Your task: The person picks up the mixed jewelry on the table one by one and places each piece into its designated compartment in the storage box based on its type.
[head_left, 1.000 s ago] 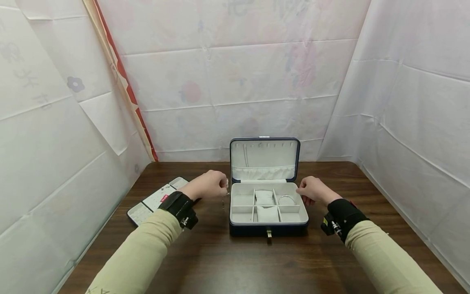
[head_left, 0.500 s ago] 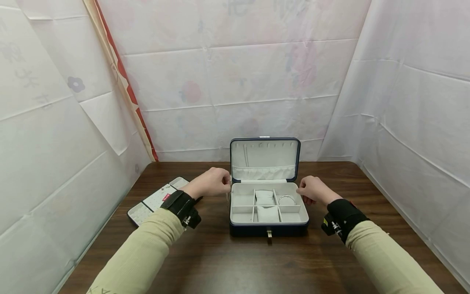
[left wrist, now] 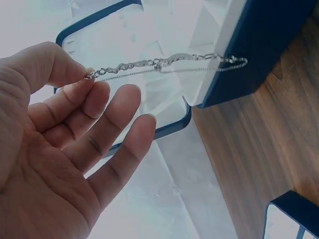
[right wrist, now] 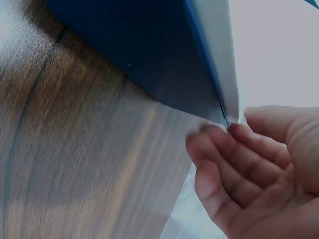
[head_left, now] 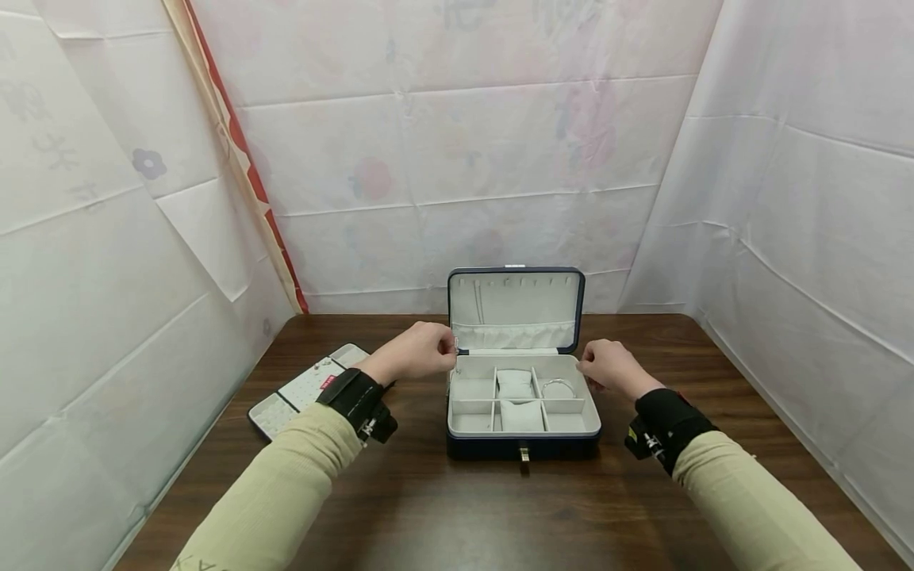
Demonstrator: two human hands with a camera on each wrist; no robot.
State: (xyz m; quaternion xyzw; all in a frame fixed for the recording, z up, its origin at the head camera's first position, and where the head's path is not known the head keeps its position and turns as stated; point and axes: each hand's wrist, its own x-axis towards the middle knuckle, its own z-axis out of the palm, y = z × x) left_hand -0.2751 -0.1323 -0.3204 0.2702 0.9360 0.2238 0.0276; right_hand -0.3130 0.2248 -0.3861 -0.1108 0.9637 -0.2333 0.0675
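My left hand [head_left: 417, 353] pinches one end of a silver chain bracelet [left wrist: 177, 59] between thumb and forefinger, as the left wrist view shows. The other fingers spread loosely away, and the bracelet hangs in a doubled loop by the left side of the jewelry box [head_left: 485, 449]. That box is navy outside and white inside, with its lid raised and its base divided into compartments. At its right rim, my right hand [head_left: 610, 369] grips the edge, thumb on the inner side and forefinger outside; the other fingers curl loosely.
A silver bangle [head_left: 547, 384] lies in the back right compartment. White cushions [head_left: 521, 415] fill the middle ones. A thin chain [head_left: 478, 301] hangs inside the lid. To the left, partly behind my forearm, a flat pale jewelry tray [head_left: 307, 385] rests on the wooden table [head_left: 471, 515].
My left hand has moved right and slightly away from me, bringing the bracelet from beside the box to its left rim. The right hand stays at the box's right edge.
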